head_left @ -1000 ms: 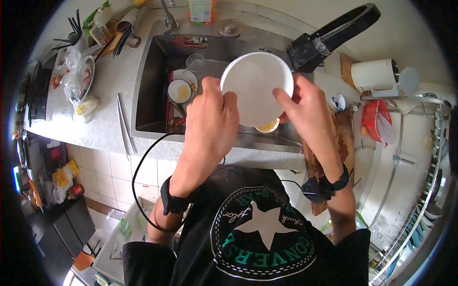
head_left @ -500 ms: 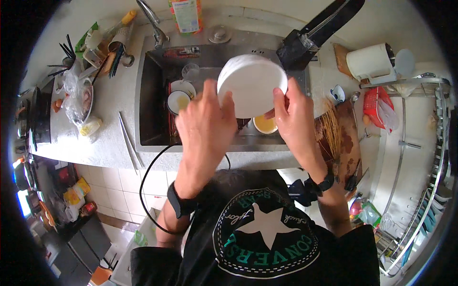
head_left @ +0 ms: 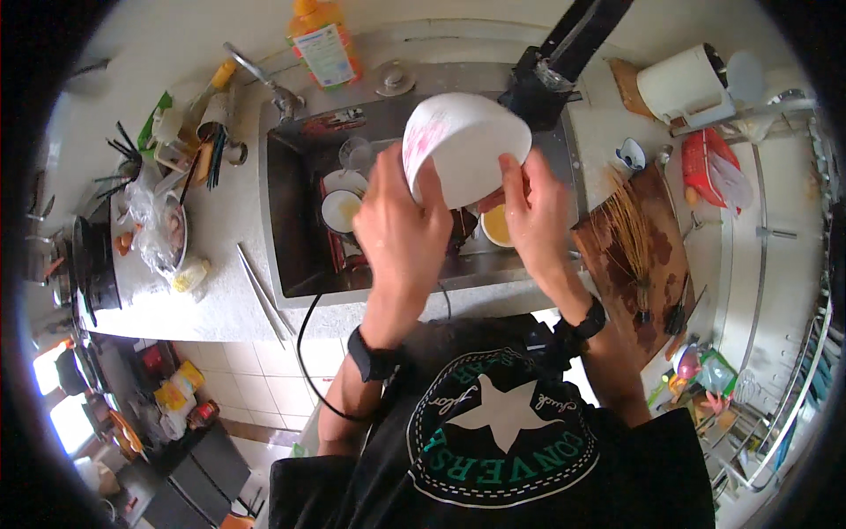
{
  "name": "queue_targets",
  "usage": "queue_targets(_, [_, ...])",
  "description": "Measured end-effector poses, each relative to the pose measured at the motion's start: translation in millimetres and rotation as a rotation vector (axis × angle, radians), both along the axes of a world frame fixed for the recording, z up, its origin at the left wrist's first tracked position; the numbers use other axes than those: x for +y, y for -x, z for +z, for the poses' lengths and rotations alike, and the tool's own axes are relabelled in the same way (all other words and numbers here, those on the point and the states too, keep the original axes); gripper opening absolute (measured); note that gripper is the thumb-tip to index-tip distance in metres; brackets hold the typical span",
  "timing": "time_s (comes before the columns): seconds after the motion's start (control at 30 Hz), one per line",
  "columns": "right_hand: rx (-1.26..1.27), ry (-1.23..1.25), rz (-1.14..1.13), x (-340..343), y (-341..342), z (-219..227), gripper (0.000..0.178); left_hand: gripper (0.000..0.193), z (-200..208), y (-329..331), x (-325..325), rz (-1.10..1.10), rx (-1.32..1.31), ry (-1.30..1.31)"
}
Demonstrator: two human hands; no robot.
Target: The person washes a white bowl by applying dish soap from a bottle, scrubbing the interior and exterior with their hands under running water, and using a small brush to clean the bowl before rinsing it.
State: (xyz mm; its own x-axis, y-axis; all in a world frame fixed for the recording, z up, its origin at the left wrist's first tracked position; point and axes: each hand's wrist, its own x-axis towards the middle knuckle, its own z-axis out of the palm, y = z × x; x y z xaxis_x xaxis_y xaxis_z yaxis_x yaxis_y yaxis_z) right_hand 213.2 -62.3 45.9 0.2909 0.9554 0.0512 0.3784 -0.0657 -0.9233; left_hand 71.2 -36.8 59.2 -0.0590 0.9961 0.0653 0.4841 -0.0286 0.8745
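I hold a white bowl (head_left: 476,163) with a pink pattern on its outside, tilted above the sink (head_left: 330,289). My left hand (head_left: 398,229) grips its left side, and my right hand (head_left: 539,216) pinches the right rim between thumb and fingers. Below, in the sink, a small white bowl (head_left: 337,213) with something yellowish inside lies to the left of my left hand. Behind it stands a clear glass (head_left: 355,155). Partly hidden by my right hand is a yellow-filled bowl (head_left: 496,227).
A faucet (head_left: 284,101) and an orange bottle (head_left: 326,57) stand behind the sink. On the left counter lie thin metal sticks (head_left: 263,291) and a plate with plastic bags (head_left: 152,216). A twig brush (head_left: 627,238) rests on the wooden board (head_left: 661,212) at right.
The bowl has tilted further, so its pink-patterned outside now shows at the left. Both hands keep their hold. The whole view has shifted and turned slightly.
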Motion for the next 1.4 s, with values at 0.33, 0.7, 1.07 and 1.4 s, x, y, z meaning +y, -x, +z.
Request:
queue_targets(0.33, [0.624, 0.093, -0.021, -6, 37, -30, 0.017, 0.025, -3, 3, 7, 0.056, 0.318, -0.209])
queue_targets(0.7, [-0.389, -0.335, 0.088, 13, -11, -22, 0.014, 0.029, 6, 22, 9, -0.151, 0.390, -0.135])
queue_targets(1.07, [0.404, -0.010, -0.029, -6, 24, -29, 0.020, 0.020, -20, -14, -11, 0.080, -0.219, -0.018])
queue_targets(1.4, [0.468, -0.003, -0.062, -13, 26, -44, 0.019, 0.030, -32, -6, -5, -0.025, -0.193, -0.137])
